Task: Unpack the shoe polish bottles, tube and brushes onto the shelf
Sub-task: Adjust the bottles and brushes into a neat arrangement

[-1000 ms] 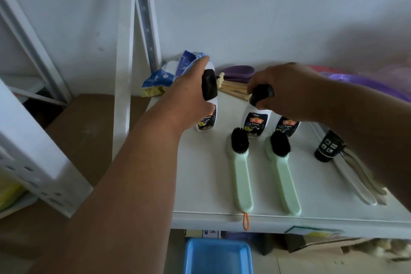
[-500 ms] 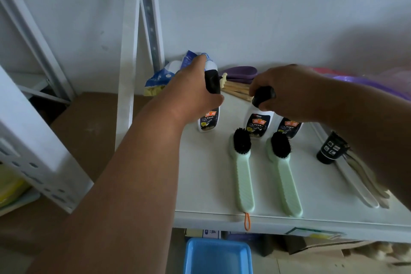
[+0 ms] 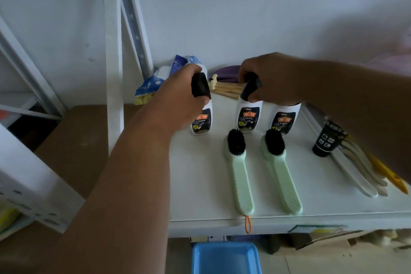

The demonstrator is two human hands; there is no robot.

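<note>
1. Head view showed the left hand (image 3: pixel 178 100) gripping the black cap of the left bottle (image 3: pixel 201 121), and the right hand (image 3: pixel 273 80) gripping the cap of the middle bottle (image 3: pixel 248 118), both standing on the shelf (image 3: pixel 200 184).
2. Judged best: lower each bottle squarely, base flat, clear of the two brushes (image 3: pixel 239 171) in front, before letting go.
3. The third bottle (image 3: pixel 284 121) had its top hidden under the right hand.
4. The black tube (image 3: pixel 327 140) was partly covered by the right forearm; its label was unreadable.

Left bottle (image 3: pixel 201 121) now nearer middle bottle (image 3: pixel 248 118)
</note>
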